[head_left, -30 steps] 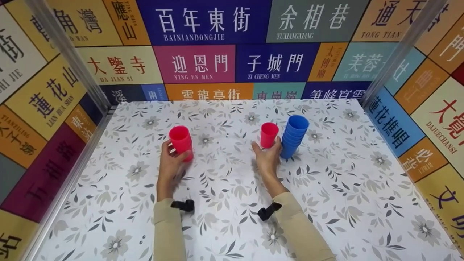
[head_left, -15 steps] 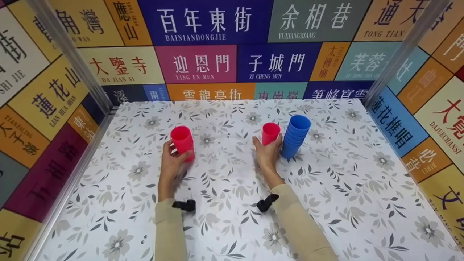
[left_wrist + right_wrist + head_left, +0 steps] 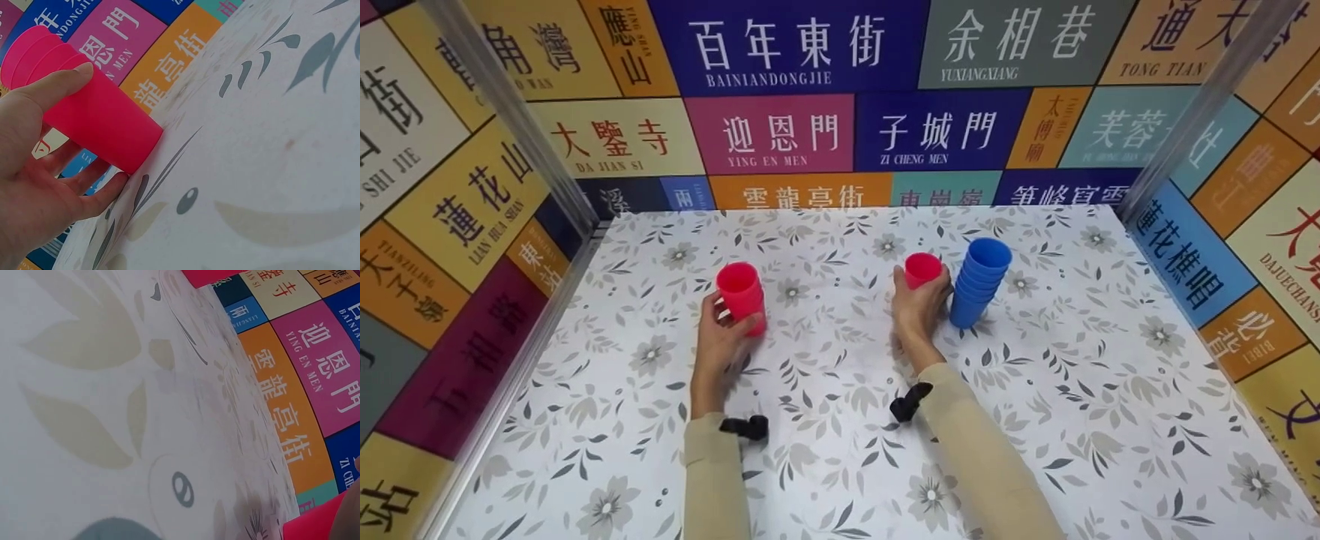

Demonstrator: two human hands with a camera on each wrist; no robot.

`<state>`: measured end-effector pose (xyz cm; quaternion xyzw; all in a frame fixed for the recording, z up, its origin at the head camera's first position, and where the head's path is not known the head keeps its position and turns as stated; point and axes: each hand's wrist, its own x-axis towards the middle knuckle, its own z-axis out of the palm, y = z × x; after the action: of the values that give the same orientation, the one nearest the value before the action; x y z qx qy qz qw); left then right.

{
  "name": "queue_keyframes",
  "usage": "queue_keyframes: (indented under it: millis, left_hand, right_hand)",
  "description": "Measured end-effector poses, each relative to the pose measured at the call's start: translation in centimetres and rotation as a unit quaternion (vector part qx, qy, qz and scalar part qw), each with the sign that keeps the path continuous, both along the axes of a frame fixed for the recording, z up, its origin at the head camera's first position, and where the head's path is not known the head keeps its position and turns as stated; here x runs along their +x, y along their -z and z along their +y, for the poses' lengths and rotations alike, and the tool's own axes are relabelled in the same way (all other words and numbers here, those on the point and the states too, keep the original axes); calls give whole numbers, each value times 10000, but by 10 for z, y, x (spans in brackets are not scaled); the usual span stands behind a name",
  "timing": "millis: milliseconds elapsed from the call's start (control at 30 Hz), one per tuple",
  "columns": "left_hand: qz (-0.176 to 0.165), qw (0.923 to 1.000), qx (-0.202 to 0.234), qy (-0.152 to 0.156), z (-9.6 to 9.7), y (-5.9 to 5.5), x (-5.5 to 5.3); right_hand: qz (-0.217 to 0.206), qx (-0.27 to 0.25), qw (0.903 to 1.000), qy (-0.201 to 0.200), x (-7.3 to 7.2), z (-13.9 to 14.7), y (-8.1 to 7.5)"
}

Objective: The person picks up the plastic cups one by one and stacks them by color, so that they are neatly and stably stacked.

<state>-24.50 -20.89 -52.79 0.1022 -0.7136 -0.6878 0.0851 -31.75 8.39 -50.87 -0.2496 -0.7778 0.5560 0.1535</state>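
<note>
At the left of the head view, my left hand [image 3: 717, 343] holds a short stack of nested pink-red plastic cups [image 3: 744, 295]. The left wrist view shows the thumb across the near side of these cups [image 3: 107, 121], whose base meets the cloth. My right hand [image 3: 919, 309] has its thumb and fingers around a pink-red cup [image 3: 923, 268], and hides most of its body. Close to the right of that hand stands a tall stack of nested blue cups [image 3: 979, 289]. The right wrist view catches only an edge of the held cup [image 3: 312, 524] and a blurred finger.
A white cloth with grey leaves and flowers [image 3: 825, 420] covers the table. Walls of coloured sign panels [image 3: 780, 135] rise behind it and on both sides. Clear upright strips [image 3: 1207, 105] stand at the back corners.
My right hand has moved forward and closed around the right pink-red cup, covering more of it. The left hand keeps its grip on its stack. The view has shifted slightly.
</note>
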Motion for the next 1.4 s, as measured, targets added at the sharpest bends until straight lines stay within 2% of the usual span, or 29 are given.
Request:
queue_keyframes:
  millis: [267,467,633,800,967,1100,1233,1400]
  left_hand:
    - [-9,9997,248,13,3,-2,0]
    - [43,9998,203,42,3,-2,-1]
    - [208,9997,-73,70,2,-1,-2]
    - [88,9999,48,30,2,-1,-2]
    - [-109,9998,173,31,3,-1,0]
    - [54,9997,223,61,3,-1,-1]
    - [42,9999,160,50,2,-2,-1]
    - [0,9998,184,48,0,-1,0]
  right_hand:
    - [160,156,9997,123,-6,4,2]
    - [306,280,9991,46,-4,5,2]
    - [492,265,9984,-110,-1,3,-5]
    - [754,-48,9967,-292,1,-2,-16]
    - [1310,-402,9884,-650,5,-12,-32]
    - [1573,-456,9815,-988,10,-20,-51]
    - [1848,-528,9738,-1216,14,-30,-67]
    - [2353,-504,9570,-1623,23,-49,-79]
